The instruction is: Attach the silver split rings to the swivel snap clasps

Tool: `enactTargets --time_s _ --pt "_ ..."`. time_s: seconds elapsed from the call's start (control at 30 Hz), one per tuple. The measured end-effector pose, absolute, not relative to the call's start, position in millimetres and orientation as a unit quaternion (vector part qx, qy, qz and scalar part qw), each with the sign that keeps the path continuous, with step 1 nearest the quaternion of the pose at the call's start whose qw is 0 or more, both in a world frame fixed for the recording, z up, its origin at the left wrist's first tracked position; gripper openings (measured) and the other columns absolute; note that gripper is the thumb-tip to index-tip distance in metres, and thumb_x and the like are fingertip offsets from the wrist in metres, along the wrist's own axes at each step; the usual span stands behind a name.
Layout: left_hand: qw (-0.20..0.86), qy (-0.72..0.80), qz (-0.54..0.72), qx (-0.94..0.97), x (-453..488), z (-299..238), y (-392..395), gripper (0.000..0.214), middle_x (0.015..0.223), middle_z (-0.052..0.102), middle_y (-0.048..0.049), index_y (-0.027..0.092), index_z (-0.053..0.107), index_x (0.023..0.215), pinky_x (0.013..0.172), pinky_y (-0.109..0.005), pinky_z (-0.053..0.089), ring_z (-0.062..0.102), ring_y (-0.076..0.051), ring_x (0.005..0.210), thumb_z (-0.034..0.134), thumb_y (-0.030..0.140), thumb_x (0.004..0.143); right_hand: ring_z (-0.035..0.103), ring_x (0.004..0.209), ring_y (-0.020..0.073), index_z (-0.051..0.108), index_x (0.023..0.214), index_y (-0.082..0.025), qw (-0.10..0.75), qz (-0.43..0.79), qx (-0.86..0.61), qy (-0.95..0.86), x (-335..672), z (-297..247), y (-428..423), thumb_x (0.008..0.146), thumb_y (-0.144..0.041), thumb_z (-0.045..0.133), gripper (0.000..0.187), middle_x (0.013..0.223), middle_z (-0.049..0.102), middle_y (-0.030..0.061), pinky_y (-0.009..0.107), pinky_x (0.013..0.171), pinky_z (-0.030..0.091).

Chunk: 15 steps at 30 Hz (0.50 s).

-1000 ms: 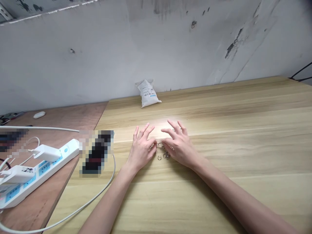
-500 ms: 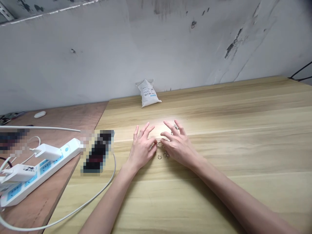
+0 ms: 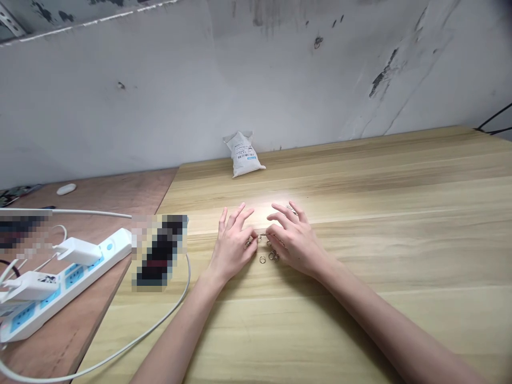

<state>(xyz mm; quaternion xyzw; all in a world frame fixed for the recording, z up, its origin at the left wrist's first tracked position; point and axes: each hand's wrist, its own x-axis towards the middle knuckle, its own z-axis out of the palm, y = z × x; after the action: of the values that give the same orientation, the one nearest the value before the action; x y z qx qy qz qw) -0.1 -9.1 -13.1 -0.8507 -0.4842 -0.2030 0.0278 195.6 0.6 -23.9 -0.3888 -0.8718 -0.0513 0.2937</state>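
Right hand (image 3: pixel 294 240) has settled a touch lower and nearer the left hand (image 3: pixel 232 248). Both rest on the tabletop (image 3: pixel 380 224), towards its left edge. Fingers are fanned out of the way, and thumbs and forefingers meet at a tiny metal link (image 3: pixel 262 235); whether it's gripped is too small to tell. Loose rings (image 3: pixel 267 258) lie just beside, kept within reach, well apart from the white bag (image 3: pixel 242 154) at the far edge.

Wooden table (image 3: pixel 360 213) with small rings (image 3: pixel 263 259) and white bag (image 3: pixel 242 153) (at far edge)
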Motion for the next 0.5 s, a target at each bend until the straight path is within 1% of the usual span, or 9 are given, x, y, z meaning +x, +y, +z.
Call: enactTargets --time_s 0.23,0.5 --pt "0.014 -0.483 -0.212 -0.849 -0.8 -13.8 -8.9 0.013 0.141 0.054 -0.0046 0.021 0.065 0.074 0.119 -0.060 0.019 0.035 -0.028 0.142 0.060 0.022 0.086 0.045 0.133 0.0296 0.063 0.083 -0.021 0.281 -0.039 -0.386 -0.878 200.2 -27.7 2.1 0.095 -0.020 0.049 0.018 0.121 0.065 0.0072 0.058 0.114 0.024" --pt "0.003 -0.487 -0.225 -0.844 -0.3 -14.1 -8.7 0.011 0.139 0.055 -0.0035 0.022 0.065 0.074 0.119 -0.059 0.019 0.036 -0.028 0.141 0.061 0.021 0.084 0.049 0.129 0.0290 0.063 0.083 -0.020 0.285 -0.029 -0.390 -0.875 201.5 -30.2 3.1 0.095 -0.021 0.050 0.018 0.114 0.067 0.0070 0.058 0.113 0.026"
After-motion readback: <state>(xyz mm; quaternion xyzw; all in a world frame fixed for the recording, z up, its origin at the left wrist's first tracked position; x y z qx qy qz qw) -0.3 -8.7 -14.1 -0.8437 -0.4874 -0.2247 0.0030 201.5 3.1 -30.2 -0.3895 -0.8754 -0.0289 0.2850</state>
